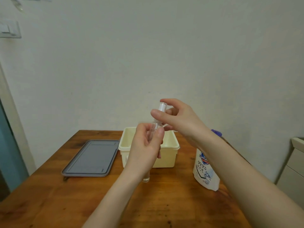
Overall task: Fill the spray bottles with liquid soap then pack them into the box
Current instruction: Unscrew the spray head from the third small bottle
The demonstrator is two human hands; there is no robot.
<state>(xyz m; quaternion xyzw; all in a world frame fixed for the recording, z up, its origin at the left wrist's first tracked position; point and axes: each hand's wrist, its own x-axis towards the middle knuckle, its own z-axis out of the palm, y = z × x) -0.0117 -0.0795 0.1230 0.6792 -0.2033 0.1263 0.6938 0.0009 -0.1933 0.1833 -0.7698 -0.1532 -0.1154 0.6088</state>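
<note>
My left hand (146, 143) grips a small clear spray bottle (153, 129), held up in front of the cream box (171, 155). My right hand (177, 117) pinches the bottle's white spray cap (162, 106) just above the neck, its thin tube pointing down to the bottle. A second clear bottle (146, 177) stands on the table below my left wrist, mostly hidden. The white liquid soap pouch (204, 171) with a purple cap (217, 132) stands to the right, partly behind my right forearm.
A grey lid (92, 158) lies flat on the wooden table (49, 203), left of the box. A white cabinet (294, 170) stands off the table's right edge. The wall is close behind the table.
</note>
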